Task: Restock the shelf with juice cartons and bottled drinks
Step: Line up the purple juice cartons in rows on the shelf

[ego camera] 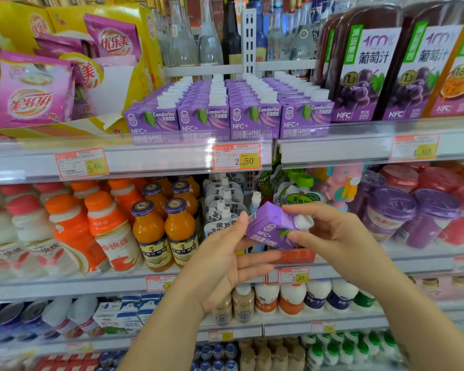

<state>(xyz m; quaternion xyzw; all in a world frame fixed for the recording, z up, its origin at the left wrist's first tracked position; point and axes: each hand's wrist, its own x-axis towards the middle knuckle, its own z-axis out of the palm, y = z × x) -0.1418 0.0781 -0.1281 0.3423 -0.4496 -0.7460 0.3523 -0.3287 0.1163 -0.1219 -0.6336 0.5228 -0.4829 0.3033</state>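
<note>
Head view: I see the purple juice carton (272,227) tilted in mid-air below the row of cartons (229,113), the right hand (330,231) pinching its cap end and the left hand (225,253) flat-fingered against its base. I judge it light and stiff but crushable, so hold the flat faces.

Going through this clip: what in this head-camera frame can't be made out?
- Head view: the underside and far face of the held purple carton, covered by the right hand pinching it.
- Head view: small print on the price tag, too small and washed by glare; only 2.50 reads.
- Head view: bottom-shelf bottles, blurred and cut off by the lower edge.
</note>
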